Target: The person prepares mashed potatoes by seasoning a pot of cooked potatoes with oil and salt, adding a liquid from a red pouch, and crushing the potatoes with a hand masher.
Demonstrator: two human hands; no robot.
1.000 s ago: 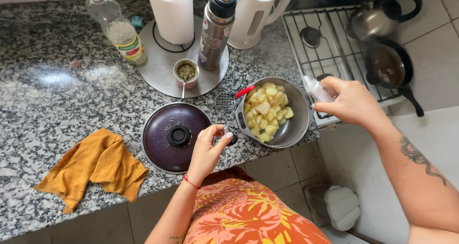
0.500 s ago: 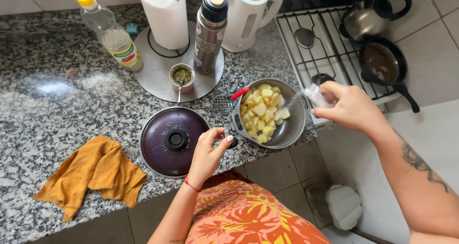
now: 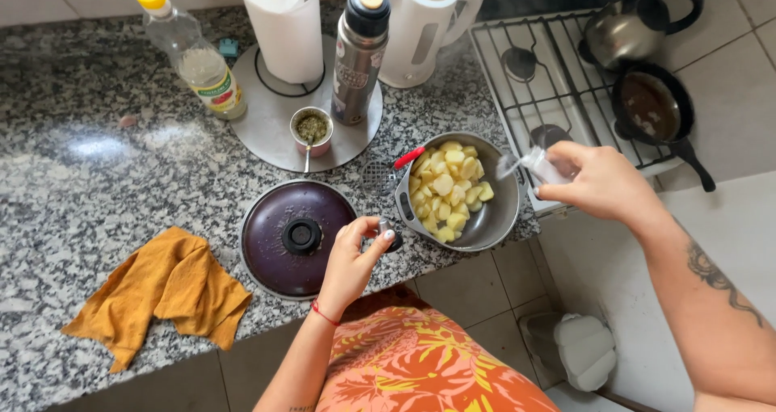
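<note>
Head view: at the tabletop's edge, the left hand [image 3: 356, 258] pinches the handle of a metal pot [image 3: 465, 194] of cut potato chunks [image 3: 449, 190], likely heavy. Right of the pot, the right hand [image 3: 602, 182] closes around a small clear shaker [image 3: 543, 166], tilted toward it.

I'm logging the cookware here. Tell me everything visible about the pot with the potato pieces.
The pot is round, grey metal, uncovered and upright at the granite counter's front edge beside the stove. Pale yellow potato chunks fill its left part; the right part of the base is bare. The left hand grips its dark side handle. A red-handled masher rests at its rim.
</note>
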